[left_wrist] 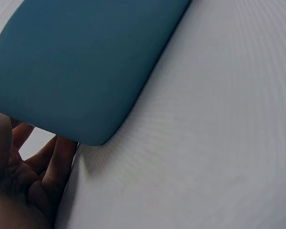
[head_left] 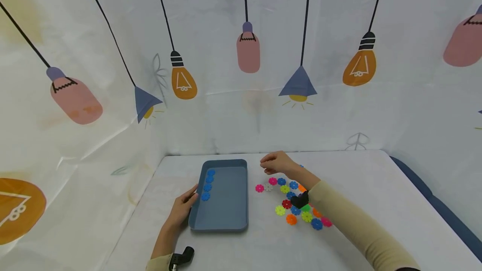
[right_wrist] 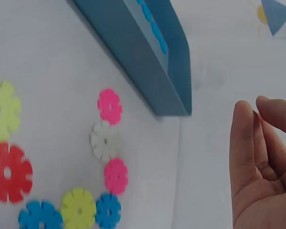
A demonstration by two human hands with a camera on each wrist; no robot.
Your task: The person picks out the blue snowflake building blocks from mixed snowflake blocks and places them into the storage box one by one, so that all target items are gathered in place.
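A blue-grey rectangular tray (head_left: 227,195) lies on the white table, with several blue flower-shaped discs (head_left: 207,187) in a column along its left side. My left hand (head_left: 181,208) holds the tray's left edge, thumb at the rim; in the left wrist view the fingers (left_wrist: 59,164) reach below the tray's corner. Above the table, to the right of the tray's far end, hovers my right hand (head_left: 278,163). Its thumb and index fingertip are close together in the right wrist view, with nothing visible between them. The nearest loose discs are a pink one (right_wrist: 109,106) and a whitish one (right_wrist: 103,141).
Right of the tray, several notched discs in blue, red, yellow, orange, green and pink, such as an orange disc (head_left: 291,219), are scattered, partly under my right forearm. A white wall sheet (head_left: 226,116) printed with lamps stands behind the table (head_left: 263,250).
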